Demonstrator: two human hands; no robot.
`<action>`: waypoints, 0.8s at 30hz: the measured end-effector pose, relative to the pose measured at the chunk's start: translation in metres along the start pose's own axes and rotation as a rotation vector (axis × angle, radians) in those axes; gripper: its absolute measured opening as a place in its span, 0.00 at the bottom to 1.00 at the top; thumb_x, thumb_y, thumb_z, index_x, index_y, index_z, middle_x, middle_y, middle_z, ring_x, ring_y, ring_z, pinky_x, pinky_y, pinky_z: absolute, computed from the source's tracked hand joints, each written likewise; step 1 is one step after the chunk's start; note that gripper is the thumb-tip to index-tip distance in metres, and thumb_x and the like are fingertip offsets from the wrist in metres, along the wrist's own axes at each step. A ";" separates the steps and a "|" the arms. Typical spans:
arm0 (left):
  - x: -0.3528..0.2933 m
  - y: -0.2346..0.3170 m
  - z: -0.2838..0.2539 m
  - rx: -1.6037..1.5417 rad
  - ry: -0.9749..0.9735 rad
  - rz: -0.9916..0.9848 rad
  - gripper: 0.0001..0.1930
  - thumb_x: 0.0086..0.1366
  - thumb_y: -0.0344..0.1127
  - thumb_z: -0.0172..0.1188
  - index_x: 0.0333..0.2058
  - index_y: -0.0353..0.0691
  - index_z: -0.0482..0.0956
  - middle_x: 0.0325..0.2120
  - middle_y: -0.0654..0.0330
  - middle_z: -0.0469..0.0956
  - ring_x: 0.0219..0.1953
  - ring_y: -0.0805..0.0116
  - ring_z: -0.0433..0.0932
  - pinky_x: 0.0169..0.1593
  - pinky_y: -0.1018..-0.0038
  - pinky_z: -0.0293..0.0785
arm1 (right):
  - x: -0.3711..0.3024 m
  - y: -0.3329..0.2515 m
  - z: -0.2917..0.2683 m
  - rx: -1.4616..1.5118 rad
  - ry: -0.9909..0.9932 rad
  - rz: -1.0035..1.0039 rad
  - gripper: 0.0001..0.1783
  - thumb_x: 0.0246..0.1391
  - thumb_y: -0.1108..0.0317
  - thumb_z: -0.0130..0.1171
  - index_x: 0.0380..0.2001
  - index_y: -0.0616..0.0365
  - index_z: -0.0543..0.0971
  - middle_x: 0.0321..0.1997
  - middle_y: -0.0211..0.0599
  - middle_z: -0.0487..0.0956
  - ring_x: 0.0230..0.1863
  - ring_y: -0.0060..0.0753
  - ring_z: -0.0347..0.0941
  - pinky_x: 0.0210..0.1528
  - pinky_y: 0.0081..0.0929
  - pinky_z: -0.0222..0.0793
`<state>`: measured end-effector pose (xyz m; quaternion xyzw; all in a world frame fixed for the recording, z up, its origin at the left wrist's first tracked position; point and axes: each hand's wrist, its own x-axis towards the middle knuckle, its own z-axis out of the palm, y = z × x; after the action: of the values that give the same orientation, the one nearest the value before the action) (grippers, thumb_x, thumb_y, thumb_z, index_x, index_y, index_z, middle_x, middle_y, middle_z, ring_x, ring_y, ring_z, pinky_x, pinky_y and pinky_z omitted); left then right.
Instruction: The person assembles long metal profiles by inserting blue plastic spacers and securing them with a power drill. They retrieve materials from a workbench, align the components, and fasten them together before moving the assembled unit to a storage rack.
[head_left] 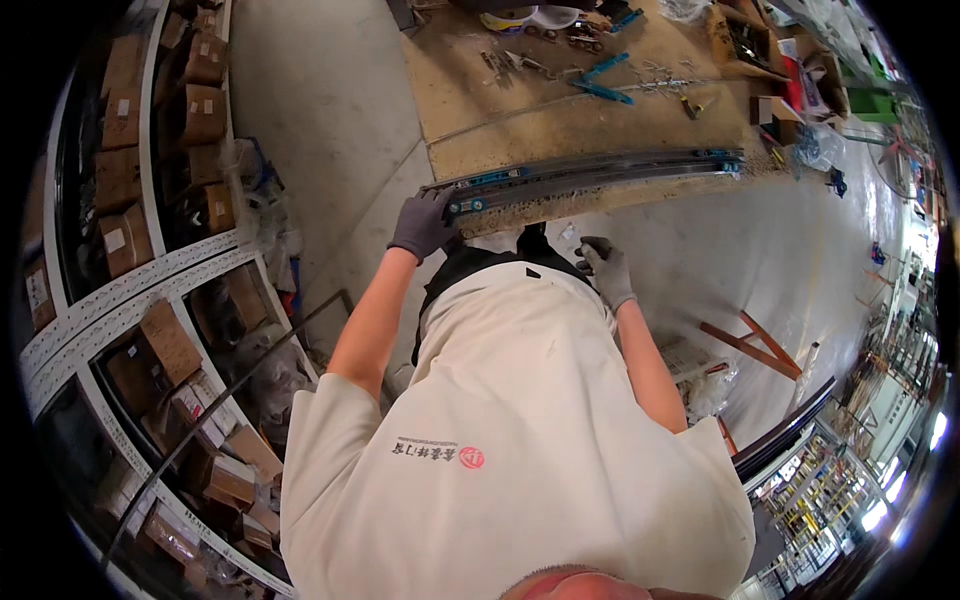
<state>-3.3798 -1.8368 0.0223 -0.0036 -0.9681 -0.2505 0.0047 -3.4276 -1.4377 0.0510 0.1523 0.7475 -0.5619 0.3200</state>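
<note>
We see a wooden counter [440, 105], its near edge facing the wearer. Along that edge lie long dark metal profiles [600, 178], with blue fittings [468, 206] at their left end. An open cardboard box [750, 68] stands toward the counter's right edge. The grey-gloved left hand [422, 222] lies with bent fingers on the profiles' left end; we cannot tell whether it pinches them. The gloved right hand [606, 268] hangs off the near edge, fingers loosely curled; we cannot tell whether it pinches anything. Beyond the profiles we note a blue V-shaped piece [603, 90] and a smaller yellow-handled tool [689, 108].
</note>
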 end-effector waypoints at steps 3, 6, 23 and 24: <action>-0.006 -0.006 -0.014 -0.112 -0.024 -0.222 0.21 0.55 0.37 0.67 0.50 0.41 0.82 0.43 0.52 0.83 0.50 0.50 0.79 0.52 0.57 0.76 | 0.005 -0.005 -0.017 0.002 -0.002 -0.003 0.16 0.67 0.64 0.61 0.53 0.60 0.80 0.42 0.35 0.85 0.34 0.24 0.81 0.36 0.24 0.78; -0.049 -0.049 0.015 -0.295 0.418 -0.434 0.17 0.59 0.34 0.65 0.47 0.40 0.83 0.41 0.52 0.83 0.47 0.49 0.80 0.52 0.59 0.75 | 0.015 -0.013 -0.028 -0.015 -0.032 0.021 0.16 0.68 0.64 0.60 0.53 0.60 0.80 0.43 0.35 0.86 0.35 0.25 0.82 0.38 0.24 0.77; -0.046 0.024 0.043 -0.469 0.433 -0.968 0.34 0.71 0.49 0.64 0.66 0.32 0.68 0.63 0.44 0.72 0.64 0.49 0.71 0.69 0.59 0.62 | 0.046 -0.010 -0.034 -0.289 -0.037 -0.175 0.23 0.64 0.57 0.64 0.52 0.65 0.82 0.43 0.44 0.86 0.40 0.33 0.80 0.45 0.35 0.77; -0.055 -0.001 0.057 -0.613 0.449 -0.994 0.33 0.72 0.50 0.62 0.66 0.33 0.69 0.63 0.46 0.72 0.64 0.50 0.71 0.69 0.60 0.62 | 0.045 -0.008 -0.041 -0.272 -0.014 -0.183 0.22 0.64 0.58 0.64 0.52 0.65 0.83 0.43 0.45 0.86 0.42 0.34 0.80 0.47 0.35 0.77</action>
<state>-3.3256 -1.8108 -0.0284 0.4987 -0.7136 -0.4837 0.0895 -3.4786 -1.4073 0.0343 0.0349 0.8251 -0.4833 0.2905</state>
